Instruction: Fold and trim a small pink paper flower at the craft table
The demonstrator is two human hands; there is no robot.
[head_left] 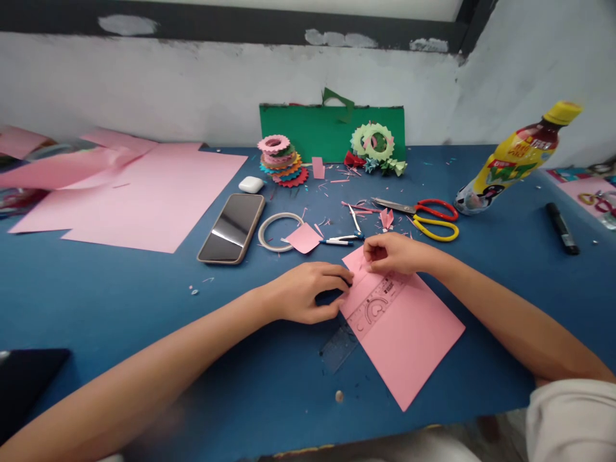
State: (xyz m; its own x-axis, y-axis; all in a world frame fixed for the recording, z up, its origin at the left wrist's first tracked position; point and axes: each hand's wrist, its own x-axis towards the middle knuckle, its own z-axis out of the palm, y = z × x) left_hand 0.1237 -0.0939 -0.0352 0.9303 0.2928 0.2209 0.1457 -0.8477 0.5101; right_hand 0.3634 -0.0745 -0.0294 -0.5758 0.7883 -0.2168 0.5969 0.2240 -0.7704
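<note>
A pink paper sheet lies slanted on the blue table, with a clear ruler across it; part of the ruler sticks out past the sheet's left edge. My left hand is curled at that edge, fingertips and thumb on the paper beside the ruler. Over the upper part of the sheet, my right hand is closed in a pinch. Whatever its fingers hold is too small to make out. Just beyond the sheet are a compass and a small pink paper piece.
Scissors and a tilted bottle stand out on the right, near a black marker. To the left are a tape roll, phone, white case and large pink sheets. Behind are stacked paper rings and a green board.
</note>
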